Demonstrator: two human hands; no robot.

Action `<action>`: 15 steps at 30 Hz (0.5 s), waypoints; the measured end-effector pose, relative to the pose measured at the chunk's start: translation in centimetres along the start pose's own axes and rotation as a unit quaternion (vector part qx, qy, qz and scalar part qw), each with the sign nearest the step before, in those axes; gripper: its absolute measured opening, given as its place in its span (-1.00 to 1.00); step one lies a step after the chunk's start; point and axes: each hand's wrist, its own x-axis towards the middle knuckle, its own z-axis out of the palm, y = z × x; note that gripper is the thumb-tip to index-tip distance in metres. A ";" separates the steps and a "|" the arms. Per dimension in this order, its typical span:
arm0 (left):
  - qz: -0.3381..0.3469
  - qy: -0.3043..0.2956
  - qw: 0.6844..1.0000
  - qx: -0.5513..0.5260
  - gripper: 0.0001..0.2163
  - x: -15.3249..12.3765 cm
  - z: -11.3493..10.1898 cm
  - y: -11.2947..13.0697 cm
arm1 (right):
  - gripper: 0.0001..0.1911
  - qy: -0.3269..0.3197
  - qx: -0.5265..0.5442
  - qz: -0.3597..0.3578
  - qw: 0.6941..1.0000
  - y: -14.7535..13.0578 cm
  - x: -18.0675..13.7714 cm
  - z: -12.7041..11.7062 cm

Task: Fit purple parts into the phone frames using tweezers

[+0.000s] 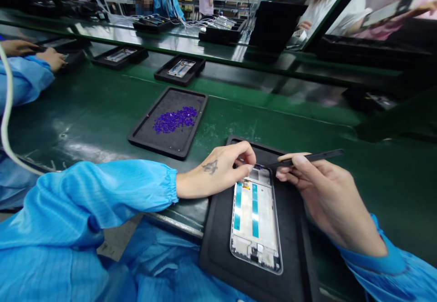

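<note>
A phone frame (264,220) with two blue-green adhesive strips lies face down in a black tray (218,247). At its top end is my left hand (221,170), with thumb and forefinger curled together in a pinch. Whatever those fingertips hold is hidden or too small to name. My right hand (327,197) grips black tweezers (324,155), whose tip reaches the frame's top edge close to my left fingertips. A small gold flex connector (246,184) shows near the top of the frame.
Beyond my left hand, another black tray (139,136) holds a heap of tiny purple parts (175,120). Farther back sit trays with phone frames (182,68) (120,55). A co-worker's hands (51,58) are at the far left. A pale cable (6,111) hangs nearby.
</note>
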 end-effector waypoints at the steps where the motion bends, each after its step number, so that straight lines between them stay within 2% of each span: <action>1: 0.021 0.005 1.000 0.022 -0.98 -0.2 -0.1 0.3 | -0.68 0.000 0.000 0.002 1.000 0.0 0.0 0.0; 3: 0.107 -0.028 0.991 0.078 -0.95 -0.7 -0.2 0.8 | -0.69 0.000 0.003 0.006 1.000 -0.1 0.1 0.0; 4: 0.165 -0.073 0.977 0.110 -0.93 -1.1 -0.2 1.2 | -0.69 0.001 0.006 0.008 1.000 -0.1 0.2 0.0; 6: 0.264 -0.196 0.928 0.173 -0.85 -2.0 -0.1 1.6 | -0.69 0.001 0.011 0.007 1.000 -0.2 0.2 -0.1; 8: 0.307 -0.299 0.878 0.212 -0.77 -2.9 0.1 1.8 | -0.70 0.002 0.014 0.003 1.000 -0.2 0.2 -0.1; 9: 0.312 -0.325 0.865 0.222 -0.73 -3.2 0.2 1.8 | -0.71 0.004 0.016 0.002 1.000 -0.2 0.2 -0.1; 11: 0.320 -0.342 0.854 0.228 -0.66 -3.6 0.2 1.5 | -0.70 0.010 0.016 -0.002 1.000 -0.1 0.3 0.0; 15: 0.335 -0.324 0.850 0.245 -0.57 -3.7 0.1 0.8 | -0.67 0.020 -0.004 -0.038 0.999 0.1 0.8 0.4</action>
